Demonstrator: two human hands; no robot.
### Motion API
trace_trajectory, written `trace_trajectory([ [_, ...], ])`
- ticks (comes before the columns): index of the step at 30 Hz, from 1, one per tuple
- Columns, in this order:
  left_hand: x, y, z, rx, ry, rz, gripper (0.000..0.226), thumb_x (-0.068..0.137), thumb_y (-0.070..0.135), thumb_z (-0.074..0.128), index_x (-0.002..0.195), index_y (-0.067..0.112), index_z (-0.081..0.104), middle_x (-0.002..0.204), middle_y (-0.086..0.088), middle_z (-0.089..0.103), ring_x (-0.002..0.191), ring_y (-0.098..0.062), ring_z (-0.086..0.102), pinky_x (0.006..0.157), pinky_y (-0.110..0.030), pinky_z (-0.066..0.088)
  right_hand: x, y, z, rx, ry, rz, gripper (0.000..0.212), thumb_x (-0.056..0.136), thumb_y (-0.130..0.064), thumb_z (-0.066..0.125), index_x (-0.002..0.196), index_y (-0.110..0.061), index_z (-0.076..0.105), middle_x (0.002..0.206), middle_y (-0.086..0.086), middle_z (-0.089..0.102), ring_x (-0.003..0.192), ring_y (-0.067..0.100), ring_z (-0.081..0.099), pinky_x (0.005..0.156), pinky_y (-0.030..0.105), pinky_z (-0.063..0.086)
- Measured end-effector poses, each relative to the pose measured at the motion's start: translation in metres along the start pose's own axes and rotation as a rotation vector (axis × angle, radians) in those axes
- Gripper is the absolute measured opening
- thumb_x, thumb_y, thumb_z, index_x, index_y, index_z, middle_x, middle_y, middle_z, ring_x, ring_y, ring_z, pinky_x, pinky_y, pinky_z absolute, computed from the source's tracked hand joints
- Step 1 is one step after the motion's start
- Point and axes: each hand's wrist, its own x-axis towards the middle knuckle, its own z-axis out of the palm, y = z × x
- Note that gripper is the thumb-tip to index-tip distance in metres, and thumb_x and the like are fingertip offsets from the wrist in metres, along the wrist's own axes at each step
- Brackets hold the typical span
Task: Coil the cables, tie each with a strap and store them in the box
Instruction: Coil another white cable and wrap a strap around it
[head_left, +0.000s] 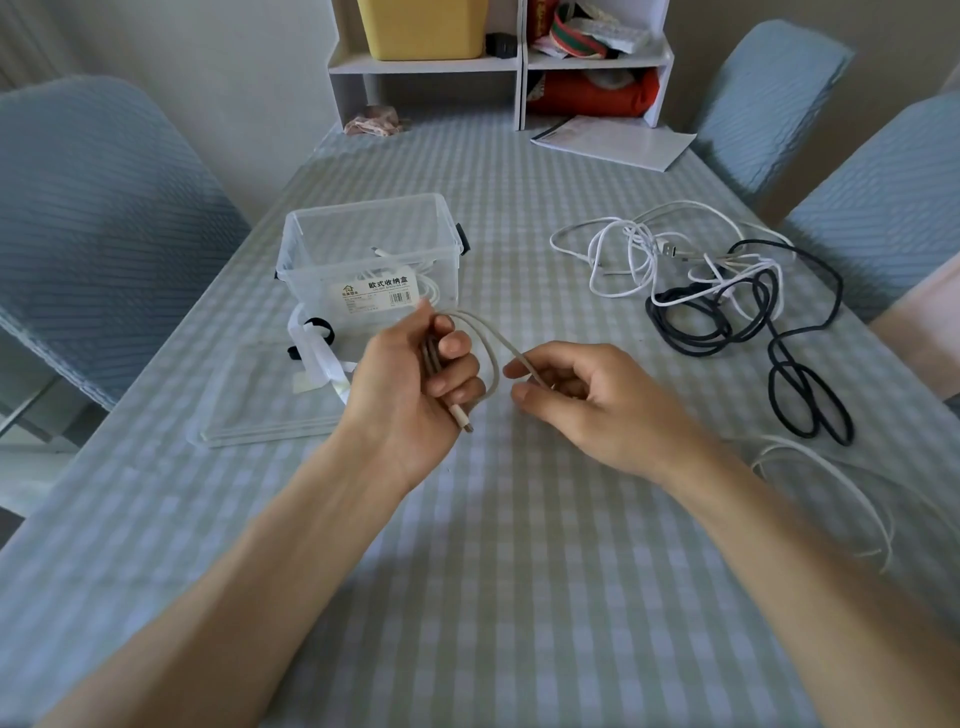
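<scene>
Your left hand (415, 379) is curled around several loops of a pale cable (491, 353), its plug end poking out below your fingers. Your right hand (582, 395) pinches the same cable's free run between thumb and forefinger, just beside the left. The clear box (322, 260) sits open beyond your left hand on the checked table (519, 571), a coiled white cable already inside. Straps (317, 338), black and white, lie touching the box's near side; the lid (260, 405) lies flat in front. White cables (623, 249) and a black cable (789, 364) sprawl tangled at right, well apart from the box. Another white cable (852, 493) trails by your right forearm.
</scene>
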Motion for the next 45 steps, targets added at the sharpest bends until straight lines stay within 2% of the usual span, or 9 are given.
trace_trajectory([
  [6,0.0,0.003,0.001,-0.145,0.054,0.109,0.028,0.107,0.015,0.029,0.084,0.014,0.044,0.074,-0.004,0.069,0.045,-0.011,0.048,0.05,-0.022,0.046,-0.001,0.002,-0.004,-0.177,0.006,-0.069,0.015,0.097,-0.022,0.06,0.094,-0.021,0.075,0.062,-0.004,0.065,0.053,0.009,0.055,0.053,0.018,0.041],
  [9,0.001,0.006,0.001,-0.198,0.086,0.19,0.026,0.109,0.016,0.025,0.091,0.012,0.044,0.1,-0.013,0.076,0.069,-0.017,0.071,0.06,-0.025,0.054,-0.001,0.002,-0.003,-0.255,-0.019,-0.092,0.022,0.099,-0.028,0.058,0.086,-0.019,0.073,0.056,-0.002,0.059,0.052,0.015,0.053,0.051,0.026,0.04],
  [12,0.001,0.006,0.0,-0.191,0.072,0.206,0.026,0.11,0.019,0.024,0.095,0.011,0.044,0.108,-0.015,0.074,0.095,-0.024,0.074,0.074,-0.029,0.057,0.0,0.001,-0.002,-0.288,-0.036,-0.106,0.023,0.099,-0.029,0.056,0.088,-0.018,0.073,0.06,0.001,0.062,0.054,0.018,0.055,0.056,0.037,0.046],
  [19,0.003,0.006,-0.004,-0.055,0.071,0.234,0.027,0.11,0.024,0.026,0.092,0.015,0.045,0.108,-0.009,0.075,0.088,-0.018,0.074,0.078,-0.028,0.054,-0.002,0.002,-0.007,-0.303,-0.013,-0.126,0.013,0.094,-0.027,0.062,0.09,-0.025,0.075,0.068,-0.009,0.068,0.062,0.01,0.061,0.057,0.022,0.046],
  [24,0.003,0.005,-0.001,0.166,0.039,0.308,0.02,0.109,0.024,0.033,0.097,0.014,0.047,0.109,-0.009,0.075,0.072,-0.017,0.069,0.072,-0.027,0.05,-0.004,0.001,-0.011,-0.324,-0.043,-0.105,0.016,0.089,-0.019,0.064,0.095,-0.028,0.075,0.079,-0.012,0.072,0.071,0.003,0.065,0.065,0.021,0.051],
  [29,0.003,-0.002,0.0,0.51,-0.02,0.341,0.018,0.108,0.02,0.037,0.099,0.011,0.049,0.106,-0.004,0.076,0.096,-0.021,0.073,0.083,-0.03,0.05,-0.006,-0.005,-0.018,-0.37,-0.08,-0.143,0.019,0.084,-0.016,0.066,0.095,-0.028,0.076,0.085,-0.014,0.073,0.078,0.002,0.065,0.073,0.025,0.054],
  [37,0.011,-0.013,-0.009,1.13,-0.14,0.36,0.022,0.106,0.025,0.041,0.097,0.008,0.051,0.088,0.006,0.078,0.084,-0.017,0.074,0.088,-0.045,0.053,-0.011,-0.002,-0.036,-0.462,-0.021,-0.217,0.012,0.067,-0.023,0.068,0.078,-0.028,0.069,0.065,-0.013,0.062,0.064,0.006,0.058,0.064,0.035,0.053],
  [42,0.006,-0.018,-0.01,1.451,-0.239,0.475,0.027,0.106,0.025,0.04,0.094,0.012,0.06,0.078,0.019,0.074,0.07,0.001,0.062,0.075,-0.022,0.049,-0.01,0.001,-0.048,-0.415,0.197,-0.352,0.014,0.077,-0.028,0.08,0.074,-0.019,0.07,0.066,-0.01,0.063,0.063,0.008,0.059,0.061,0.034,0.052],
  [45,0.005,-0.023,-0.008,1.498,-0.26,0.498,0.033,0.106,0.028,0.04,0.089,0.013,0.064,0.069,0.017,0.071,0.063,-0.003,0.056,0.066,-0.019,0.043,-0.008,-0.001,-0.043,-0.398,0.281,-0.448,0.02,0.081,-0.036,0.075,0.077,-0.016,0.07,0.071,-0.011,0.064,0.065,0.007,0.058,0.062,0.029,0.05],
])
